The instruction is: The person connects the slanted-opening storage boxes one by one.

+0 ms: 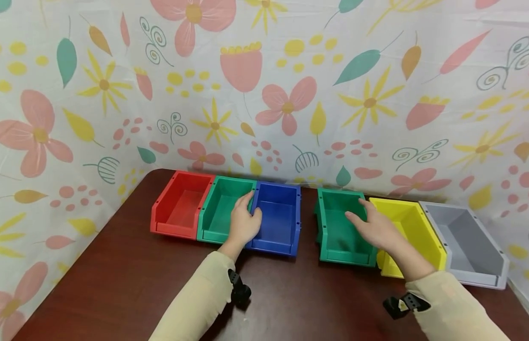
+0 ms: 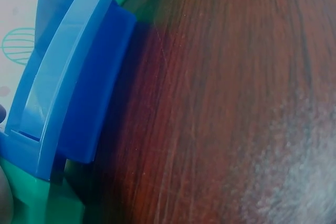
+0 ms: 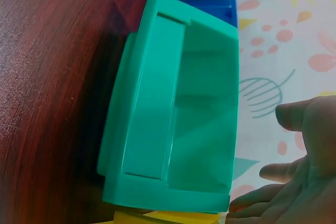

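My left hand [image 1: 244,222] is over the wall where a green bin [image 1: 230,199] and a blue bin [image 1: 276,213] meet, fingers extended and thumb over the blue side. In the left wrist view the blue bin [image 2: 84,72] fills the left, with only slivers of the hand at the edge. My right hand [image 1: 379,229] reaches over the right wall of a second green bin [image 1: 343,227], next to a yellow bin [image 1: 418,232]. In the right wrist view its fingers [image 3: 278,203] are spread beside the green bin [image 3: 205,124], with nothing between them.
A red bin [image 1: 183,203] stands at the left end of the row, a grey bin [image 1: 469,241] at the right end. A gap separates the blue bin from the second green one. Behind the dark wooden table [image 1: 119,284] hangs a flower-patterned cloth [image 1: 286,57].
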`<control>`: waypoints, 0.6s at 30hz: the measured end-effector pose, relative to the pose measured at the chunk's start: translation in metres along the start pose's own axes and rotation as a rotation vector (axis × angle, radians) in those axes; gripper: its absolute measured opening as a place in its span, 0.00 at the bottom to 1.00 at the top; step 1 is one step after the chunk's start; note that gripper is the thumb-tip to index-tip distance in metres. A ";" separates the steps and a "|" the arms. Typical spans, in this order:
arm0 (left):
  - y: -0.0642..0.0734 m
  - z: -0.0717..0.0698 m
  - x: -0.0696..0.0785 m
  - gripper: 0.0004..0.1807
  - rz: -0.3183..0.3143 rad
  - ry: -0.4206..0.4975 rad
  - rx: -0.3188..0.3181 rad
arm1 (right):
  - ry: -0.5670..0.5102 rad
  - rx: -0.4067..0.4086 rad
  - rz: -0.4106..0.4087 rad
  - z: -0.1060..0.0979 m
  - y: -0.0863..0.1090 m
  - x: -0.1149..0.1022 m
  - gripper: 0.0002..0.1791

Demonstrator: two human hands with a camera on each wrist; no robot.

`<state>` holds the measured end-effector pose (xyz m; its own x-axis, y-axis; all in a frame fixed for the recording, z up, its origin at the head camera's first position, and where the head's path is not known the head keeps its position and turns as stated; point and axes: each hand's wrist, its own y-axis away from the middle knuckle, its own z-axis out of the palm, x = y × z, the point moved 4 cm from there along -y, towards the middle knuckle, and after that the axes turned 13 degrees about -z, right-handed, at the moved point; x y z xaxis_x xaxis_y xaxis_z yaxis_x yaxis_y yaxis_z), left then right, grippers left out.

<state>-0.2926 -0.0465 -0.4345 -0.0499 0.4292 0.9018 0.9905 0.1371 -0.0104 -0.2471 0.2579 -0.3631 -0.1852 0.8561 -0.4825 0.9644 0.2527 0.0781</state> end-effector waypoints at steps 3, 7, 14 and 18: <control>0.000 -0.001 0.001 0.29 -0.001 -0.002 -0.006 | 0.039 0.011 -0.001 0.001 0.000 0.001 0.47; 0.000 -0.001 0.003 0.29 0.002 -0.002 -0.004 | 0.047 0.022 0.006 0.006 -0.001 -0.001 0.47; 0.000 -0.001 0.004 0.28 -0.003 -0.011 0.005 | -0.060 0.124 0.004 0.009 -0.003 0.001 0.44; 0.000 -0.001 0.002 0.28 -0.008 -0.012 0.007 | -0.132 0.139 0.048 0.021 -0.002 0.013 0.40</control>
<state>-0.2924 -0.0462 -0.4328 -0.0593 0.4391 0.8965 0.9892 0.1467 -0.0064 -0.2474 0.2588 -0.3877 -0.1211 0.7968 -0.5919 0.9900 0.1406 -0.0131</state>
